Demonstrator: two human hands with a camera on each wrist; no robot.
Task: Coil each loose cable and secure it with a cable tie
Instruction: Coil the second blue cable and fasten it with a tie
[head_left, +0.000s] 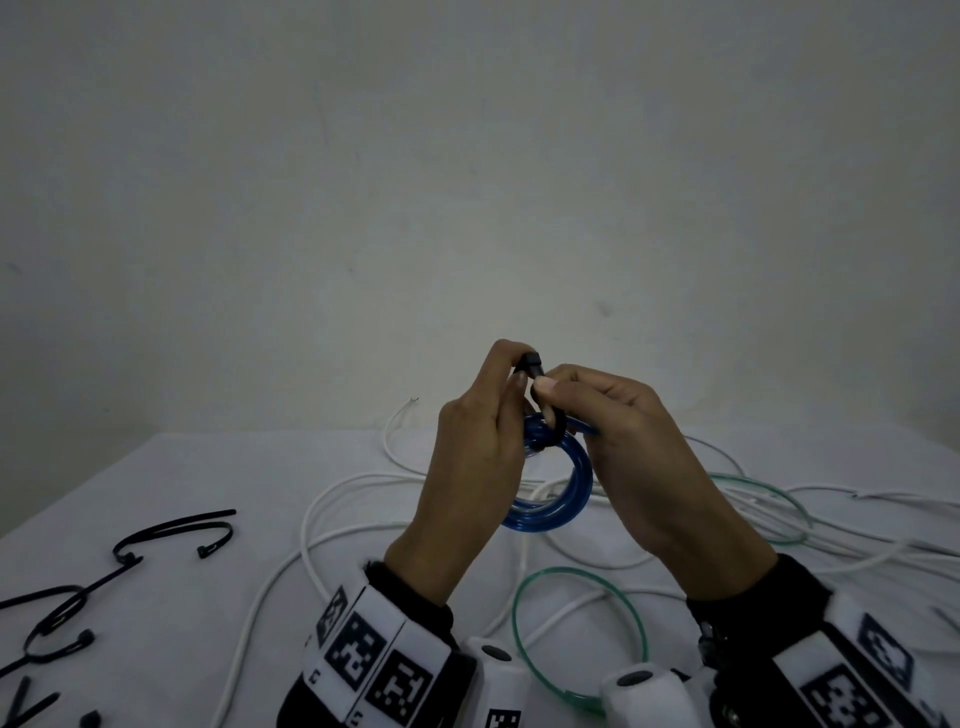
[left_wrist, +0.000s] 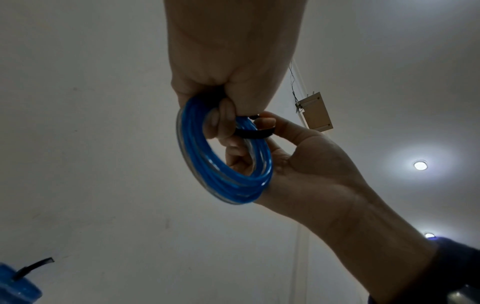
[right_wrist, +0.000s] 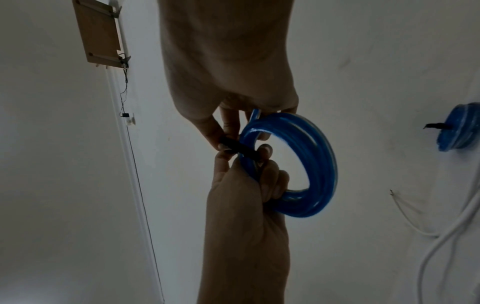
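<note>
Both hands are raised above the table, holding a coiled blue cable (head_left: 579, 493) upright between them. A black cable tie (head_left: 535, 364) loops round the top of the coil. My left hand (head_left: 511, 376) has its fingers curled through the blue coil (left_wrist: 226, 181) and grips it, with the fingertips against the tie (left_wrist: 253, 134). My right hand (head_left: 550, 395) pinches the tie (right_wrist: 233, 146) between thumb and finger, just beside the coil (right_wrist: 319, 164). The tie's far end is hidden behind the fingers.
Loose white cables (head_left: 363, 476) and a green cable (head_left: 571, 570) sprawl over the white table (head_left: 156, 467) under the hands. Several spare black cable ties (head_left: 179, 522) lie at the left. A second blue coil (right_wrist: 459, 129), with a tie on it, shows in the right wrist view.
</note>
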